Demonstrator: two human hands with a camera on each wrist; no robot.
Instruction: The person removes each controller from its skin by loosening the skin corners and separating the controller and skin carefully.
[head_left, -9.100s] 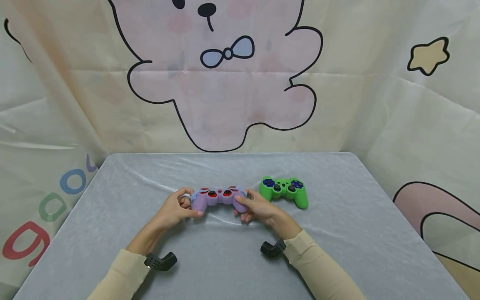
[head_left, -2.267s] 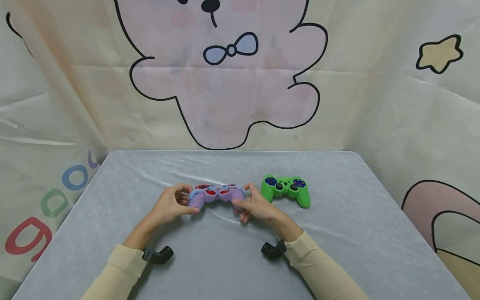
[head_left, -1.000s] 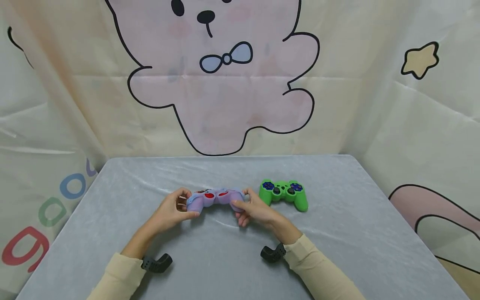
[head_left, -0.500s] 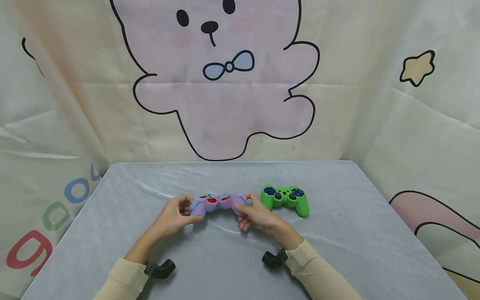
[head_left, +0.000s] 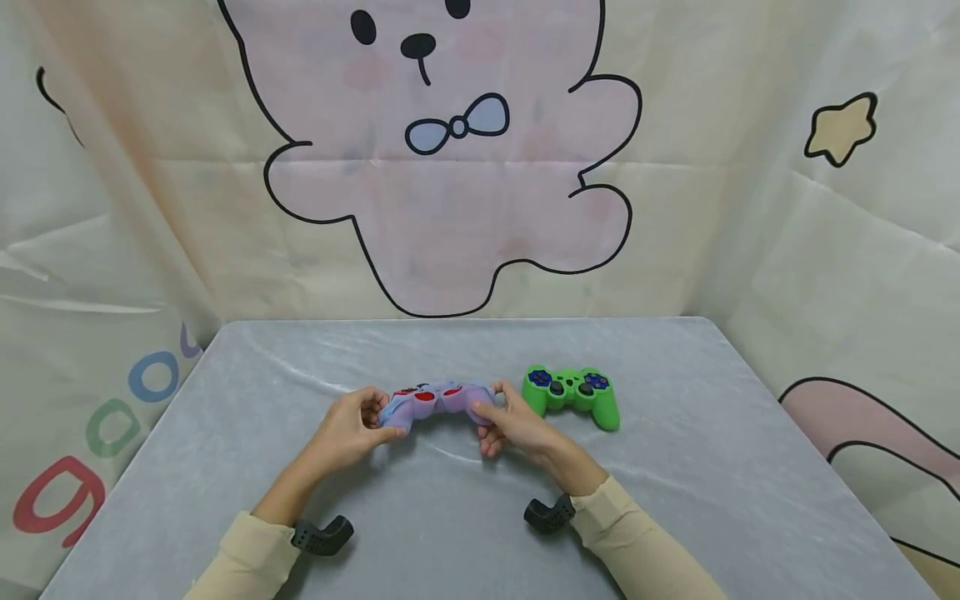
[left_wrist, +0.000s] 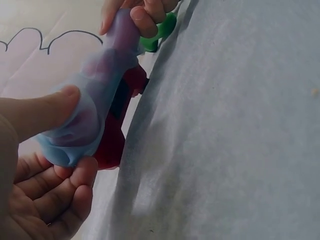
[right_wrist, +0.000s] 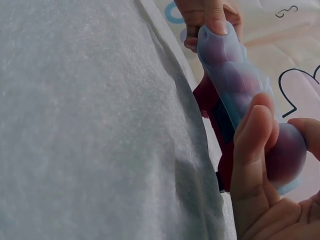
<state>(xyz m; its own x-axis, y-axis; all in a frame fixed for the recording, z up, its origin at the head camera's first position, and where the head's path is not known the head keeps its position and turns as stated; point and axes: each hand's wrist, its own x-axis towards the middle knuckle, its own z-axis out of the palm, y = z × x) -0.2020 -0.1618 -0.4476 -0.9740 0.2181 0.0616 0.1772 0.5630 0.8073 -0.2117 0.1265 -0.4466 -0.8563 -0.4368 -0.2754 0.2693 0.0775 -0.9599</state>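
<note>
Head view: gripping a red gamepad (head_left: 424,397) in a translucent lilac cover (head_left: 442,404) by its ends with left hand (head_left: 351,429) and right hand (head_left: 522,425), over the worktop (head_left: 465,521), near a green gamepad (head_left: 570,390). Left wrist: pinching one covered end, beside exposed red casing (left_wrist: 109,150). Right wrist: clasping the other.

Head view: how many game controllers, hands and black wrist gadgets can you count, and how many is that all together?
Game controllers: 2, the purple-covered controller and the green controller
Hands: 2, the left hand and the right hand
Black wrist gadgets: 2, the left gadget and the right gadget
Total: 6
</note>
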